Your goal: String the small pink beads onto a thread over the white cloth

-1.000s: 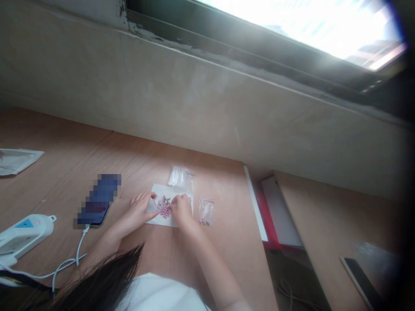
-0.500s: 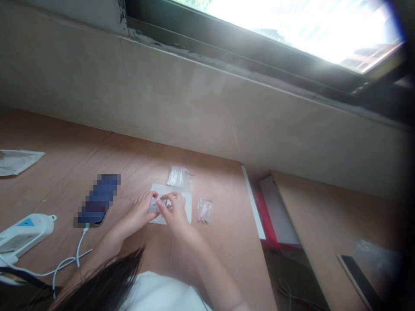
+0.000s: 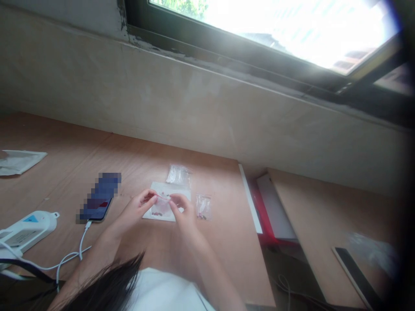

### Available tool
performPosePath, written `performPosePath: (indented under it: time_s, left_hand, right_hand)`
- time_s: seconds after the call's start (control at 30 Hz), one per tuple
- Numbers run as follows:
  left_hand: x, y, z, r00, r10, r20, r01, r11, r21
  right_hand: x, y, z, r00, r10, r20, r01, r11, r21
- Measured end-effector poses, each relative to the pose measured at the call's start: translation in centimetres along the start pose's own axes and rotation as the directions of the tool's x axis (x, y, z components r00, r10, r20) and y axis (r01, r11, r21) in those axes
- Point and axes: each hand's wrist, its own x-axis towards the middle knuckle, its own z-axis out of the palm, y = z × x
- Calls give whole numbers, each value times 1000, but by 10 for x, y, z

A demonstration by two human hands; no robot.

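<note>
Between my two hands is a small clear zip bag (image 3: 162, 205) with a reddish line along its top edge and several dark pinkish bits, perhaps beads, low in it. My left hand (image 3: 145, 201) pinches its left top corner. At the other top corner, the thumb and fingers of my right hand (image 3: 183, 209) are closed on the edge. Beneath the bag lies a white sheet (image 3: 169, 217), with a few small pieces showing near its far side.
Another clear bag with small coloured pieces (image 3: 203, 207) lies right of the sheet, and a clear plastic bag (image 3: 179, 176) lies behind it. A charging phone (image 3: 100, 198) and a white power strip (image 3: 30, 231) are to the left. The desk's right edge borders a gap.
My hands were close together over the sheet with their fingertips meeting. Now they are farther apart, and the clear bag is stretched between them. The view has shifted slightly.
</note>
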Motion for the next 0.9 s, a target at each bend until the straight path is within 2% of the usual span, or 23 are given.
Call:
performPosePath:
  time_s: [0.1,0.2,0.47,0.7,0.77,0.9]
  left_hand:
    - [-4,10,-1,1000,4,-15,-3,1000,26]
    - [-6,14,-1,1000,11,-19,-11,999,40]
    - [-3,0,-5,998,56,42,-61,990,128]
    - [0,-7,0,997,81,-18,-77,981,181]
    - [-1,-5,1,996,87,7,-86,980,178]
    - [-1,-3,5,988,92,128,-112,981,160]
  right_hand:
    - [-1,7,-2,993,120,-8,-118,983,143]
    - [1,12,-6,984,177,20,-178,973,150]
    - [4,6,-13,981,194,8,-194,973,122]
    - [3,1,-8,979,181,93,-193,971,139]
    - [3,1,-6,979,185,81,-196,969,153]
    - [4,1,-4,981,191,22,-192,973,126]
